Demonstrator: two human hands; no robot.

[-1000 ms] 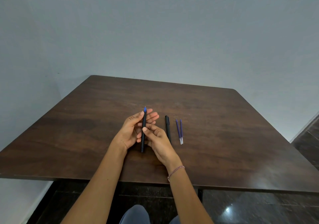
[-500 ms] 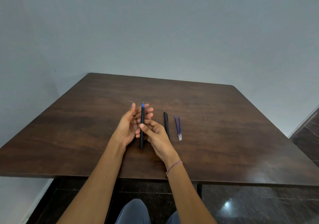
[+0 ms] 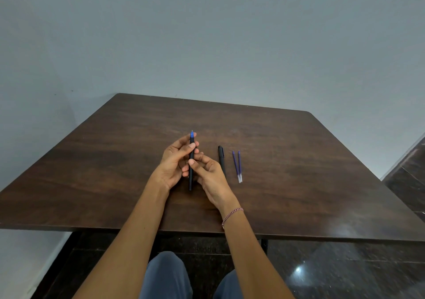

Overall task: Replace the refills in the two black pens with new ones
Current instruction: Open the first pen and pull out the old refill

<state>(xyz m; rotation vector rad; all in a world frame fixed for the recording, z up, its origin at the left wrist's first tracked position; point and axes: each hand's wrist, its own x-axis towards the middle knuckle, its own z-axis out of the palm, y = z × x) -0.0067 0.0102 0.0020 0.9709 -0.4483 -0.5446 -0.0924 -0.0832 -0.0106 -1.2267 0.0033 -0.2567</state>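
Note:
A black pen [image 3: 190, 179] with a blue tip pointing away from me is held above the dark wooden table [image 3: 299, 160]. My left hand [image 3: 171, 163] pinches its upper part near the tip, thumb on top. My right hand [image 3: 208, 174] grips its middle from the right, thumb pressed on the barrel. A second black pen [image 3: 221, 158] lies on the table just right of my right hand, partly hidden by it. Two thin blue refills [image 3: 237, 166] lie side by side to the right of that pen.
The table stands against a grey wall, and its near edge [image 3: 322, 236] runs across in front of my knees. Dark glossy floor [image 3: 345, 271] shows below and at the right.
My left fingers have closed around the pen's upper part, where they were spread open before. The pen has stayed nearly in place between both hands.

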